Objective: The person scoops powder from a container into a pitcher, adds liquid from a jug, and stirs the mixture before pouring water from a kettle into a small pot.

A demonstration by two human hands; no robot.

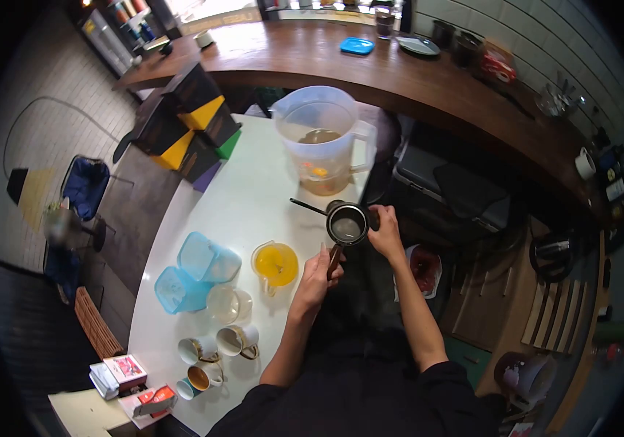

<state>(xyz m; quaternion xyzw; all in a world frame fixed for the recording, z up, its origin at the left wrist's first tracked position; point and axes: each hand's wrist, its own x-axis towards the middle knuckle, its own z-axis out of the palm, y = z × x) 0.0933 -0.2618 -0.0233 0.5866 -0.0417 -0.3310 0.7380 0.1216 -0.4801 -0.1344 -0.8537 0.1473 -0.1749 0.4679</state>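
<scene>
Near the right edge of the white table, my left hand [314, 280] is closed round the brown handle of a small round dark pot [347, 223] with a pale interior. At its right side, my right hand [387, 234] is closed on a dark handle; how the two pieces join cannot be made out. A thin black rod [307, 207] sticks out to the left of the pot. Just beyond stands a large clear plastic pitcher [316, 156] with some liquid and orange bits low inside. Left of my left hand sits a glass jug of yellow-orange liquid [276, 264].
Two blue plastic containers [206, 256], a clear jar [227, 304] and several cups [237, 341] stand on the table's left half. Black-and-yellow boxes [190, 124] are stacked at the far left corner. A wooden counter [290, 54] runs behind, carrying a blue tray [356, 46].
</scene>
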